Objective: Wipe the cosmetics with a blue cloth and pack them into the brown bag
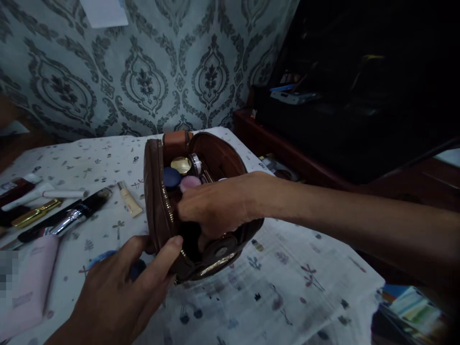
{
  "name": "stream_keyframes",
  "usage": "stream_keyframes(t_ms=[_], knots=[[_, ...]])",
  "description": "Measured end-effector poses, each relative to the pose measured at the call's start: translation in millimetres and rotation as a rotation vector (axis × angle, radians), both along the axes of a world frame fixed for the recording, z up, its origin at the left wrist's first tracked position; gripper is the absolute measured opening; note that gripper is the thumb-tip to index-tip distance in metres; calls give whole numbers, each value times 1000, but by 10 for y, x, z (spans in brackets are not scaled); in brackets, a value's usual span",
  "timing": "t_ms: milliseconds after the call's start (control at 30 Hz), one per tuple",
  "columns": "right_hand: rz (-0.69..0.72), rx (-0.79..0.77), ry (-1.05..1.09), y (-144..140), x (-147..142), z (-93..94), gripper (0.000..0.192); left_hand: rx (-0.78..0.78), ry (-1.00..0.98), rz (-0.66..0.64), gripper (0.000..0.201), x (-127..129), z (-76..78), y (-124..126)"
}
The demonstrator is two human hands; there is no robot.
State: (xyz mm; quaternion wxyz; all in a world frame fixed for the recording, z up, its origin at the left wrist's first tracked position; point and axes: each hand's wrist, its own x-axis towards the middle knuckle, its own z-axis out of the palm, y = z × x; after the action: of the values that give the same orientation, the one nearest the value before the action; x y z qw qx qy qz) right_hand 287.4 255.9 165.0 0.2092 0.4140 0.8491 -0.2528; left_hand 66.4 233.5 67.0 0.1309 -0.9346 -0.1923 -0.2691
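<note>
The right hand [215, 208] hides its fingertips inside the brown pouch [158, 201]; whatever they touch is unseen.

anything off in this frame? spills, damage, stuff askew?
Nothing stands out. The brown pouch sits open on the table with round jars packed inside; the right hand reaches into it, the left hand steadies its near edge. Tubes and brushes lie loose at left, no spill or damage visible.

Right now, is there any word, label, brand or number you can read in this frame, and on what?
None can be read.
Pink pouch: faint marks, too blurred.
Cream tube and black tube: any print too small.
Brown cosmetic bag, held by left hand and right hand: no lettering visible.
</note>
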Motion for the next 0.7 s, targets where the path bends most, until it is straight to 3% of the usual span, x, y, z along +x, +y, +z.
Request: stream_keyframes(t_ms=[233, 467, 633, 700], knots=[[8, 115, 39, 67, 27, 64, 27, -18, 34, 57, 46, -16, -20, -20], [-157, 43, 142, 93, 57, 21, 18, -10, 48, 70, 61, -36, -52, -25], [-129, -107, 82, 68, 65, -42, 4, -79, 28, 87, 66, -53, -78, -54], [-142, -41, 98, 48, 57, -82, 10, -92, 22, 90, 67, -59, -82, -62]])
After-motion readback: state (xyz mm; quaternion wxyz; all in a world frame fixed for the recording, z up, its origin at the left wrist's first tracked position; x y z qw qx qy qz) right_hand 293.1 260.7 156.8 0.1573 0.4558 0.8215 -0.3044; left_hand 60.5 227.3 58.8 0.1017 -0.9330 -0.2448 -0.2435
